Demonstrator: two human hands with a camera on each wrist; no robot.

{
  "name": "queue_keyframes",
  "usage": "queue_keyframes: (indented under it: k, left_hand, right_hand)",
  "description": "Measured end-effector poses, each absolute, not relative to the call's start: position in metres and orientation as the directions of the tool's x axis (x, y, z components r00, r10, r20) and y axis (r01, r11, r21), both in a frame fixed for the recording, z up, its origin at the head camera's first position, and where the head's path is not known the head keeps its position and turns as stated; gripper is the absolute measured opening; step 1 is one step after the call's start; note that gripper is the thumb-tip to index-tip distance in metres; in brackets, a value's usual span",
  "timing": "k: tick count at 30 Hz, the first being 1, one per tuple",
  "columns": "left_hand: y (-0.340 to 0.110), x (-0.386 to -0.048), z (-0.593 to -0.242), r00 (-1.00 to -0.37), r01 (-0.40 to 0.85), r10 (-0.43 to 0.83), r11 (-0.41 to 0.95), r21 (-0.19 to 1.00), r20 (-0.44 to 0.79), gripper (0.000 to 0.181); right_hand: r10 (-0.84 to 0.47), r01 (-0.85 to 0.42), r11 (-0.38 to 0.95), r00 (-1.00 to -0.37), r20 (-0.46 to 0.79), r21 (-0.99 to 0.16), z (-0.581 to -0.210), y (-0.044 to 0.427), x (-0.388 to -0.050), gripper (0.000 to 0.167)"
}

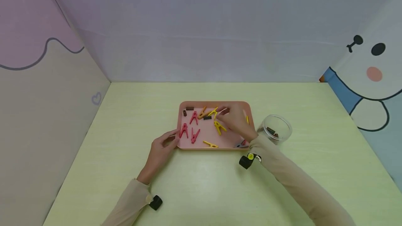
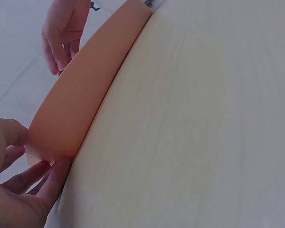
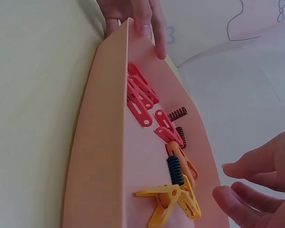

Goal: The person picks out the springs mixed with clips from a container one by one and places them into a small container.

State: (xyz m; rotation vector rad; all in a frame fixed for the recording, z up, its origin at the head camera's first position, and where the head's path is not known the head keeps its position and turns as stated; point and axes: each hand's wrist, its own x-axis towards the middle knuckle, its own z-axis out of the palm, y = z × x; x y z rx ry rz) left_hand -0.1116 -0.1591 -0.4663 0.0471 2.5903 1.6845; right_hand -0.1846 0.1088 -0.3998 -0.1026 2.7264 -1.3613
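Observation:
A pink tray (image 1: 226, 144) holds red clips (image 1: 184, 130), yellow clips (image 1: 219, 127), an orange clip (image 1: 202, 113) and dark springs (image 1: 207, 118). At its front left corner my left hand (image 1: 161, 153) grips the wall, fingertips against the outside in the left wrist view. My right hand (image 1: 233, 118) hangs over the tray's back right part, beside a yellow clip (image 1: 213, 111). In the right wrist view that hand (image 3: 261, 185) has thumb and fingers apart, with nothing visible between them. The forearm and hand hide part of the tray's right side.
A round clear container (image 1: 284, 136) with dark springs (image 1: 270, 130) inside stands right of the tray, close to my right sleeve. A grey clip (image 1: 240, 145) lies in the tray's front right corner. Printed cloth walls (image 1: 213, 58) rise behind and beside the table (image 1: 201, 184).

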Motion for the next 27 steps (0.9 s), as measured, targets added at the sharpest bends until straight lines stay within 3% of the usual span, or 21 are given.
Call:
queue_keyframes:
  k: [14,21,27]
  left_hand:
    - [-0.16,-0.114,-0.466,-0.997,-0.026,0.05,0.407,0.913,-0.051,0.034]
    - [-0.159,-0.114,-0.464,-0.997,-0.018,0.062,0.373,0.928,-0.044,0.034]
    - [-0.148,-0.103,-0.428,-0.995,-0.046,0.064,0.389,0.92,-0.077,0.036]
  right_hand:
    - [-0.202,-0.058,0.622,-0.975,-0.089,-0.781,-0.413,0.099,-0.203,0.015]
    - [-0.328,-0.207,0.644,-0.944,-0.022,-0.736,-0.423,0.094,-0.212,0.013]
    - [-0.378,-0.265,0.653,-0.926,-0.002,-0.709,-0.426,0.089,-0.217,0.012]
